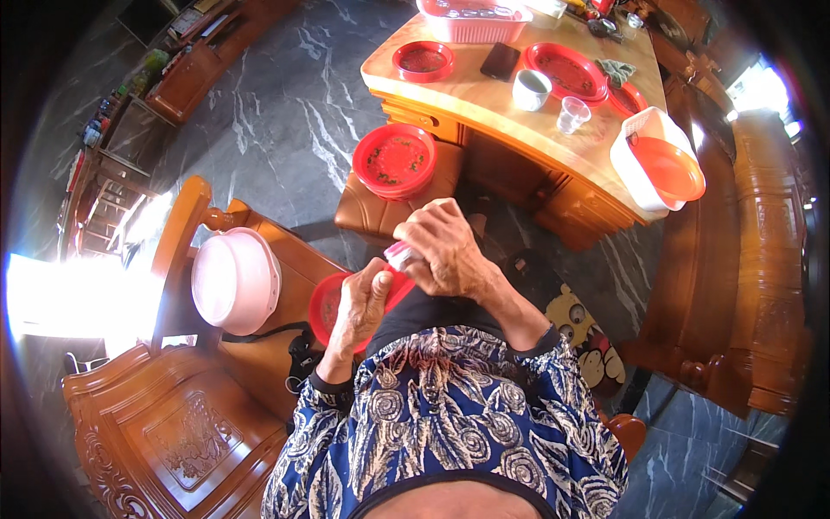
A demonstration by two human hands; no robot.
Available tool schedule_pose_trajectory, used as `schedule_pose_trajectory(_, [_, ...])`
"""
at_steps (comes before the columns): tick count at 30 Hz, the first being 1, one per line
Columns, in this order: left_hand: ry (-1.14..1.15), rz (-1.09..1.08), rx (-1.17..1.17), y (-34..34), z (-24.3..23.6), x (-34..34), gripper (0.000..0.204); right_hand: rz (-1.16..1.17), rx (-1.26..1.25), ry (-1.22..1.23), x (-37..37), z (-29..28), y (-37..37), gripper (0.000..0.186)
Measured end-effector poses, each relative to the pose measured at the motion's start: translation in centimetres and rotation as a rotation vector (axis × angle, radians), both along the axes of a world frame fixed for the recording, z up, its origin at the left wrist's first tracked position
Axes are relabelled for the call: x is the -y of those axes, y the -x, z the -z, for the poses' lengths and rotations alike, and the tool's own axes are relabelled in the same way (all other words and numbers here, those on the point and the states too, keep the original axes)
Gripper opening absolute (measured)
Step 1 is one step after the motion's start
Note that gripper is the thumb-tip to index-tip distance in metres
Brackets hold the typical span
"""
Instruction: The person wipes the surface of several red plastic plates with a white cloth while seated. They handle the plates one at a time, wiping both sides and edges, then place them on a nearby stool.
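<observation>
Low in front of my body, my left hand (361,304) is closed on the edge of a red round plastic dish (325,303), tilted and partly covered by the hand. My right hand (443,251) is curled round a small white and pink thing (401,254), perhaps a cloth, pressed near the dish's rim; most of it is hidden by the fingers. Just beyond my hands, a red basin (391,161) with a green leaf pattern sits on a brown padded stool (356,211).
A pink tub (233,281) lies on the wooden bench to the left. On the wooden table (484,104) are a red plate (423,60), a dark phone (501,61), a pale cup (531,90), a clear plastic cup (572,115), a pink basket (475,28) and a white basket (629,173).
</observation>
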State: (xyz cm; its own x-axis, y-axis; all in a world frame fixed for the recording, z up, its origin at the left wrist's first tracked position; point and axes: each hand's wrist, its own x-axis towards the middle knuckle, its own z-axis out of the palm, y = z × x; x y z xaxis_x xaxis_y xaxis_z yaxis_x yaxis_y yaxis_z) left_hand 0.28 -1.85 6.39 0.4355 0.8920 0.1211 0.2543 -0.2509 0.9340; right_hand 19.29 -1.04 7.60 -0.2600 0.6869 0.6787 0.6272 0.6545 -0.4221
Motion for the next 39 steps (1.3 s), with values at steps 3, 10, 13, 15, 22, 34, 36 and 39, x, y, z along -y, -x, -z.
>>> schedule_pose_trajectory(3, [-0.037, -0.020, 0.030, -0.6, -0.5, 0.7, 0.032, -0.012, 0.001, -0.028, 0.1, -0.1, 0.2, 0.034])
schedule_pose_trajectory(10, [-0.295, 0.044, 0.025, 0.7, -0.1, 0.7, 0.024, -0.023, -0.379, 0.179, -1.0, 0.7, -2.7, 0.020])
schedule_pose_trajectory(13, [-0.333, 0.078, 0.088, 0.9, -0.6, 0.5, 0.024, -0.066, -0.746, 0.500, -0.9, 2.1, -3.8, 0.021])
schedule_pose_trajectory(15, [-0.321, 0.058, 0.160, 1.1, 0.2, 0.7, 0.025, -0.056, -0.829, 0.555, -1.0, 3.6, -4.2, 0.021])
schedule_pose_trajectory(22, [-0.245, -0.039, 0.306, 1.1, -0.5, 0.7, 0.034, -0.247, -1.453, 0.581, -0.5, 8.4, -4.0, 0.031])
schedule_pose_trajectory(34, [0.129, -0.196, 0.565, 1.1, 2.4, 0.8, 0.047, -0.143, -1.813, 0.914, 1.3, 8.7, -1.5, 0.043])
schedule_pose_trajectory(36, [0.128, -0.260, 0.597, 0.8, 3.1, 0.9, 0.045, -0.151, -1.863, 0.906, 1.1, 9.1, -1.2, 0.043])
schedule_pose_trajectory(39, [0.104, -0.327, 0.622, 0.1, 2.9, 0.8, 0.043, -0.163, -1.864, 0.947, 0.9, 10.2, -0.7, 0.043])
